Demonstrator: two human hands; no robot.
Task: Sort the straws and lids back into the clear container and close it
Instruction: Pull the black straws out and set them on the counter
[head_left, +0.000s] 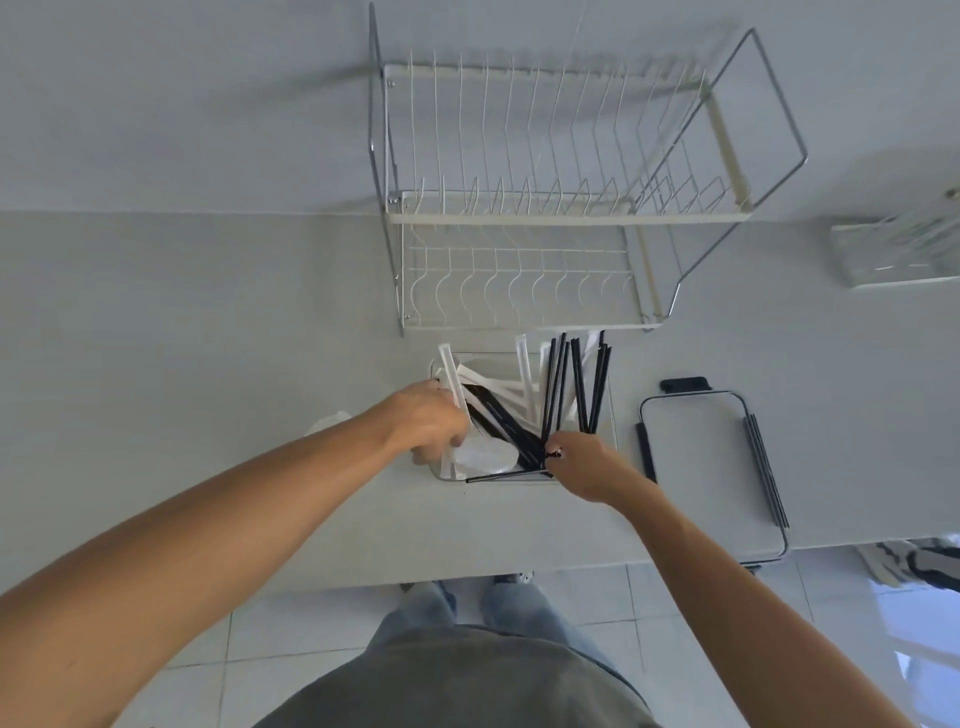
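A clear container (611, 415) stands on the white counter in front of me, with black straws (558, 384) and white paper-wrapped straws (524, 379) sticking out of it at angles. Translucent round lids (485, 457) lie in its near left corner. My left hand (426, 421) is at the container's left edge, closed around a white wrapped straw (451, 376). My right hand (587, 465) pinches the lower ends of several black straws at the container's near edge. The container's own lid (701, 467), clear with black clips, lies flat to the right with a few black straws (766, 478) on it.
A white wire dish rack (545, 208) stands just behind the container against the wall. A clear tray (893, 254) sits at the far right. Something white (327, 421) lies partly hidden behind my left forearm. The counter's front edge runs just below my hands, with tiled floor beneath.
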